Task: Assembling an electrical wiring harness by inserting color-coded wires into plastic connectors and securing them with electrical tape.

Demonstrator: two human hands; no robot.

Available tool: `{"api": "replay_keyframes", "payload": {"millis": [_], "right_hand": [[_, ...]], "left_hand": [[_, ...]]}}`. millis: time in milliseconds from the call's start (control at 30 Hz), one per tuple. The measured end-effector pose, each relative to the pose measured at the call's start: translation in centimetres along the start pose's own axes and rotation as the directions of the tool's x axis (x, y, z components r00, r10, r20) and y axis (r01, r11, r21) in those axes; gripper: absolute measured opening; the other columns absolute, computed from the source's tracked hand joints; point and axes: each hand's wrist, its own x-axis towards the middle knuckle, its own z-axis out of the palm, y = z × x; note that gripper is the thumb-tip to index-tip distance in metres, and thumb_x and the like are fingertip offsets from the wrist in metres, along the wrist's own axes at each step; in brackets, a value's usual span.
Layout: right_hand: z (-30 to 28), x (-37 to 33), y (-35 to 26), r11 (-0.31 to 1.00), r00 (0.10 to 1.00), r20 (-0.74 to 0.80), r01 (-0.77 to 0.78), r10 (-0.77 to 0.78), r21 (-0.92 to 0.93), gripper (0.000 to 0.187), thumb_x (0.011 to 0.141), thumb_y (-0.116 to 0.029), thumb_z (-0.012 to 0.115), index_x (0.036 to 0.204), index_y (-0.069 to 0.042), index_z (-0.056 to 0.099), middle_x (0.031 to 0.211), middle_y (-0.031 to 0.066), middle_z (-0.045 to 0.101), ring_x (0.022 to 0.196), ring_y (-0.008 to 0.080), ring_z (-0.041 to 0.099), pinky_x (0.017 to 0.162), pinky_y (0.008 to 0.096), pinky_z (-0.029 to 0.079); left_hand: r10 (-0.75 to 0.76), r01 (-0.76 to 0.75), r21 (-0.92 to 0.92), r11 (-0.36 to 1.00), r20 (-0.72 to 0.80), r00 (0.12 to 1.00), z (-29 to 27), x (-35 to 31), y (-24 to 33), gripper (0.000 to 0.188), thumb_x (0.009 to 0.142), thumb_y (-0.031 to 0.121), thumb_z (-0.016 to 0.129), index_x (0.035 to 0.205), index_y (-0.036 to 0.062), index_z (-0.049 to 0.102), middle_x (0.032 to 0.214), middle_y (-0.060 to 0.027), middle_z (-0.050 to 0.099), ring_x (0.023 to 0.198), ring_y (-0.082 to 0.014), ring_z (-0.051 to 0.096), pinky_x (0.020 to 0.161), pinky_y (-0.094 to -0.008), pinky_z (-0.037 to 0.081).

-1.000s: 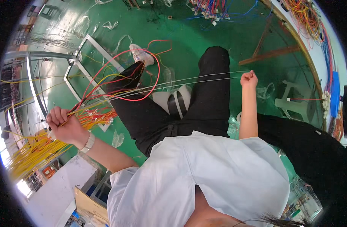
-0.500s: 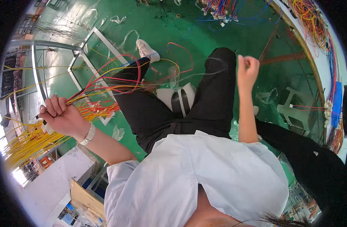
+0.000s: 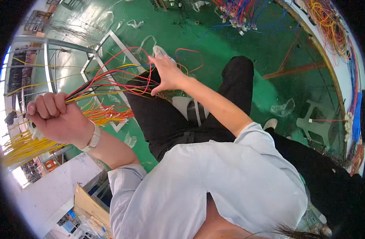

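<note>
The left hand (image 3: pixel 55 117) is curled tight in a fist around a bunch of thin, bendy wires (image 3: pixel 110 81), red, yellow and black, while the right hand (image 3: pixel 166 73) is spread open, touching their looping ends above the shiny green floor (image 3: pixel 214 36).

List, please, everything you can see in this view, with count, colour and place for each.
wire bundle: one, mostly red with yellow, black and blue strands, running from the left fist across to the right hand
yellow wires: many, yellow, hanging at the left edge below the fist
metal frame: one, grey, upper left
floor: green, with clear plastic scraps lying on it
loose wire heaps: several, red and blue at the top, orange at the top right
plastic stool: one, pale, right
wristwatch: one, white, on the left wrist
left hand: clenched around the bundle
right hand: open, fingers spread, at the wire loops
</note>
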Motion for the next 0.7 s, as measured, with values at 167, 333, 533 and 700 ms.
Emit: {"api": "replay_keyframes", "payload": {"millis": [167, 333, 533, 700], "right_hand": [[3.5, -0.3, -2.5, 0.996, 0.995, -0.100, 0.031, -0.023, 0.080, 0.117, 0.048, -0.063, 0.079, 0.130, 0.008, 0.035, 0.120, 0.0231, 0.049, 0.113, 0.0381, 0.046, 0.101, 0.0421, 0.034], [5.4, -0.6, -5.9, 0.873, 0.958, -0.192, -0.100, 0.215, 0.477, 0.058, 0.072, -0.026, 0.075, 0.116, 0.000, 0.047, 0.106, 0.0172, 0.054, 0.100, 0.0327, 0.056, 0.085, 0.0391, 0.046], [3.5, -4.2, -4.4, 0.731, 0.993, 0.113, -0.103, 0.035, 0.675, 0.042, 0.087, -0.033, 0.061, 0.109, 0.002, 0.052, 0.095, 0.0180, 0.060, 0.093, 0.0321, 0.058, 0.082, 0.0405, 0.045], [-0.4, -10.8, -2.1, 0.964, 0.978, 0.206, -0.094, 0.042, 0.248, 0.035, 0.079, -0.035, 0.070, 0.092, -0.005, 0.057, 0.073, 0.0108, 0.061, 0.068, 0.0284, 0.060, 0.064, 0.0356, 0.047]], "left_hand": [[-0.033, 0.033, -0.017, 0.999, 0.038, 0.999, 1.5, 0.9, -0.1, 0.026, 0.098, 0.026, 0.043, 0.081, 0.0083, 0.052, 0.058, 0.0064, 0.021, 0.049, -0.0062, 0.018, 0.045, -0.0235, 0.017], [-0.011, 0.010, 0.025, 1.000, 0.032, 0.999, 0.7, 1.4, 0.7, 0.026, 0.098, 0.026, 0.044, 0.081, 0.0086, 0.052, 0.057, 0.0065, 0.022, 0.049, -0.0065, 0.019, 0.045, -0.0234, 0.017], [0.000, 0.004, 0.086, 0.996, -0.054, 0.999, -2.5, 2.1, 1.5, 0.025, 0.097, 0.021, 0.044, 0.076, 0.0074, 0.049, 0.057, 0.0059, 0.023, 0.048, -0.0063, 0.019, 0.043, -0.0233, 0.016], [-0.193, 0.183, -0.128, 0.975, -0.072, 0.978, -9.6, 4.6, 4.1, 0.023, 0.095, 0.011, 0.043, 0.072, 0.0068, 0.043, 0.055, 0.0056, 0.022, 0.045, -0.0057, 0.019, 0.041, -0.0231, 0.017]]}}
